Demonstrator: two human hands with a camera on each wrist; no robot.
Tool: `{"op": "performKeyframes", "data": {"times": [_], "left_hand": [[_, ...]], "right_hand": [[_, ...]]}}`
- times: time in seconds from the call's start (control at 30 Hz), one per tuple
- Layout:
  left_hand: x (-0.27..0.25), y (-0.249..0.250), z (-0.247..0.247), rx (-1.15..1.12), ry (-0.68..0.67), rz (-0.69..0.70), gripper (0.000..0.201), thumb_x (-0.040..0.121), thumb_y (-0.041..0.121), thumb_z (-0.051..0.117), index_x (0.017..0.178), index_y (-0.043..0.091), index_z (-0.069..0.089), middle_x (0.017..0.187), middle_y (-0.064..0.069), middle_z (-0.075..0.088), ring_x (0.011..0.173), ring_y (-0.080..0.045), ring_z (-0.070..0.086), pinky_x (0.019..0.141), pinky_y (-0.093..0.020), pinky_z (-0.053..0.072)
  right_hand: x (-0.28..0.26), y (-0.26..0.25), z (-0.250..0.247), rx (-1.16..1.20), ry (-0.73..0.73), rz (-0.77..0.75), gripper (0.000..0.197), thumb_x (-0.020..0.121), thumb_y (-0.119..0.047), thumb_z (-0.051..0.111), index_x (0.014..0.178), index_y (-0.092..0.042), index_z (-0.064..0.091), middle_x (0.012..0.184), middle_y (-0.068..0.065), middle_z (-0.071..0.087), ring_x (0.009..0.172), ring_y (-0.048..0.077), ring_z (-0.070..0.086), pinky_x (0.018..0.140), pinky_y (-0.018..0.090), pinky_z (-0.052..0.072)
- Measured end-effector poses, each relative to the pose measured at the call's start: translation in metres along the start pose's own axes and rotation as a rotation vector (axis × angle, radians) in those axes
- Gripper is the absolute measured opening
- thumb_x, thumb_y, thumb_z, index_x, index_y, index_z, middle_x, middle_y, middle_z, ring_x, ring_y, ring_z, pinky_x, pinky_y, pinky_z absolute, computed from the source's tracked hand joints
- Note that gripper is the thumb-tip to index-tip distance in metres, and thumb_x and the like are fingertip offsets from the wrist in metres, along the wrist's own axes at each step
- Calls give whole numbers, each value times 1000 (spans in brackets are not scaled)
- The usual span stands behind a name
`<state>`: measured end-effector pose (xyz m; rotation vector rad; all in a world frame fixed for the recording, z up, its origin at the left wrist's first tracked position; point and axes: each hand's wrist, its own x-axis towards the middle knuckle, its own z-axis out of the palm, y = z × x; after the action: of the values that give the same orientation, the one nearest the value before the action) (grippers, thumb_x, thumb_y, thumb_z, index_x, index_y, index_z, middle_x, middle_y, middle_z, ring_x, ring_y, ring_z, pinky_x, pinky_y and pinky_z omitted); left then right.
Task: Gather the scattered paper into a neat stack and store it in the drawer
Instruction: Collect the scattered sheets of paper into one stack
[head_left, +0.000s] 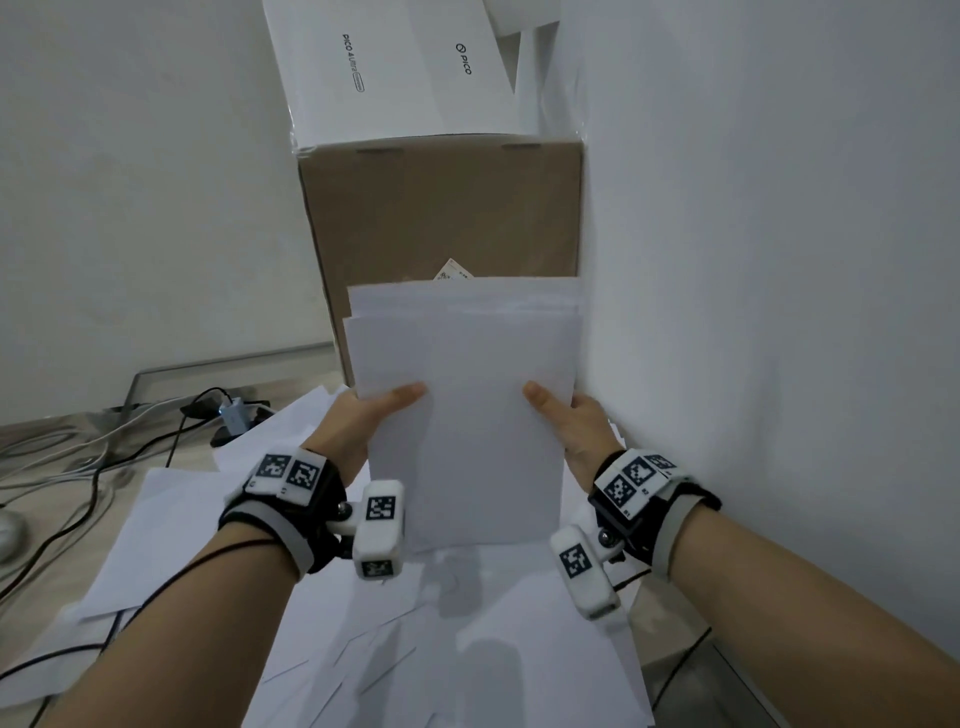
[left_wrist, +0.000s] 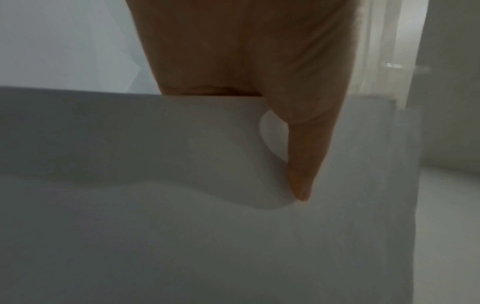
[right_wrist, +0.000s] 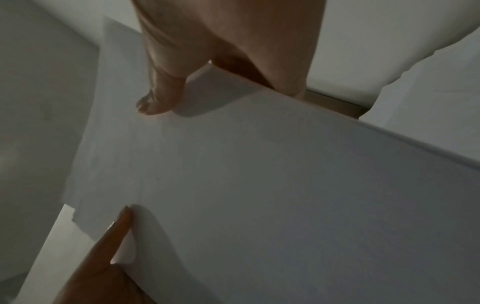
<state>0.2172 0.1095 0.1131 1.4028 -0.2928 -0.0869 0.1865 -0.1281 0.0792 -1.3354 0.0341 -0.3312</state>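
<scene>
A bundle of white paper (head_left: 467, 415) is held upright above the table (head_left: 47, 447), close to its right edge by the wall, and is pinched on both sides: the left hand (head_left: 363, 421) is clamped on the left edge, the right hand (head_left: 576, 421) on the right, thumbs pressed on the front sheet and the remaining fingers hidden behind. The sheets are not yet squared; staggered top edges are seen. More loose sheets (head_left: 415, 649) are spread on the table below and towards its left side, so gathering is judged only partly done. No drawer is seen in any view, so storing is left entirely. A brown cardboard box (head_left: 441, 218) is stood behind the bundle
</scene>
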Motion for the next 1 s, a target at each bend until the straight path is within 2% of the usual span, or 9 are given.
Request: {"op": "performKeyframes", "data": {"times": [0.13, 0.23, 0.3, 0.43, 0.53, 0.63, 0.8, 0.93, 1.0], "left_hand": [[-8, -13, -8, 37, -64, -47, 80, 49, 38, 90, 120, 12, 63, 114, -8, 71, 102, -26, 69, 80, -35, 56], [-22, -46, -12, 29, -17, -147, 90, 35, 41, 95, 114, 11, 66, 109, -9, 73, 98, -27, 70, 76, -34, 58], [-27, -64, -14, 60, 22, -194, 82, 42, 36, 93, 114, 9, 66, 110, -11, 72, 100, -30, 69, 83, -41, 56], [-26, -69, -12, 94, 128, -178, 47, 64, 19, 86, 106, 8, 69, 104, -12, 73, 98, -32, 68, 87, -44, 54], [-22, -66, -9, 48, 178, -178, 28, 77, 10, 77, 103, 8, 68, 104, -12, 72, 96, -31, 68, 82, -40, 54], [-27, -77, -10, 66, 142, -245, 35, 80, 8, 73, 114, 4, 65, 109, -14, 71, 99, -32, 67, 81, -39, 54], [-34, -105, -9, 179, 192, -290, 36, 85, 13, 70, 117, -2, 62, 111, -19, 68, 101, -35, 65, 88, -44, 52], [-31, -113, -11, 222, 251, -292, 23, 89, 12, 66, 108, -1, 63, 95, -16, 68, 89, -32, 63, 81, -39, 50], [-31, -119, -11, 209, 252, -315, 19, 91, 12, 64, 105, 0, 62, 86, -13, 65, 79, -29, 60, 72, -35, 48]], "right_hand": [[-3, 19, -4, -65, -109, 75, 84, 46, -55, 88, 114, -15, 63, 111, 10, 71, 101, 27, 69, 92, 46, 53], [-14, 40, -8, -136, -212, 166, 61, 63, -27, 87, 117, -16, 61, 114, 7, 70, 105, 23, 67, 94, 39, 53], [-20, 45, -7, -151, -214, 190, 42, 74, -7, 78, 112, -17, 63, 115, 7, 69, 104, 21, 66, 88, 31, 54], [-21, 38, -1, -187, -144, 146, 32, 80, 0, 71, 108, -14, 64, 111, 9, 69, 99, 22, 66, 92, 35, 52], [-19, 37, 0, -203, -130, 144, 22, 83, -2, 68, 99, -17, 64, 107, 10, 69, 97, 24, 67, 89, 35, 53], [-22, 44, -2, -251, -89, 177, 17, 87, -5, 64, 101, -14, 64, 112, 14, 68, 104, 29, 65, 96, 42, 50], [-22, 48, -10, -249, -80, 181, 13, 93, -13, 58, 104, -16, 62, 113, 8, 67, 107, 26, 64, 98, 40, 49], [-7, 39, -30, -422, -42, 199, 29, 97, -38, 47, 100, -14, 62, 99, 1, 67, 90, 15, 62, 80, 31, 49], [8, 37, -56, -552, 74, 234, 25, 97, -35, 47, 88, -16, 61, 93, 3, 65, 83, 16, 58, 74, 28, 45]]}}
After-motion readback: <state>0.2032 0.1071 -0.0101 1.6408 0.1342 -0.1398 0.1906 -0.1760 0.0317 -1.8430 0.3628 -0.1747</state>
